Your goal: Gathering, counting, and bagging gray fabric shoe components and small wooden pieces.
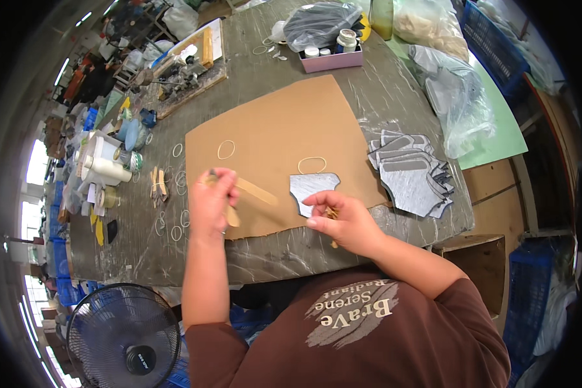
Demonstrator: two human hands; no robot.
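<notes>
My left hand (215, 197) is closed over the left part of a brown cardboard sheet (271, 123). It grips flat tan strips (257, 192); one sticks out to the right and another points down below the fingers. My right hand (346, 223) is closed, thumb and forefinger nearly together. Small yellowish-brown ends (332, 212) show between its fingers, too hidden to name. Just beside that hand, a grey cut piece (307, 187) with curved edges lies on the cardboard, partly covered by the fingers. A pale rubber band (312, 165) rests just beyond it, and another rubber band (226, 150) lies farther left.
Stacked grey cut pieces (410, 171) lie at the right. A banded bundle of tan strips (158, 183) and loose rubber bands are on the left of the table (252, 258). A pink box (333, 61) with jars stands at the back. A fan (123, 336) stands lower left.
</notes>
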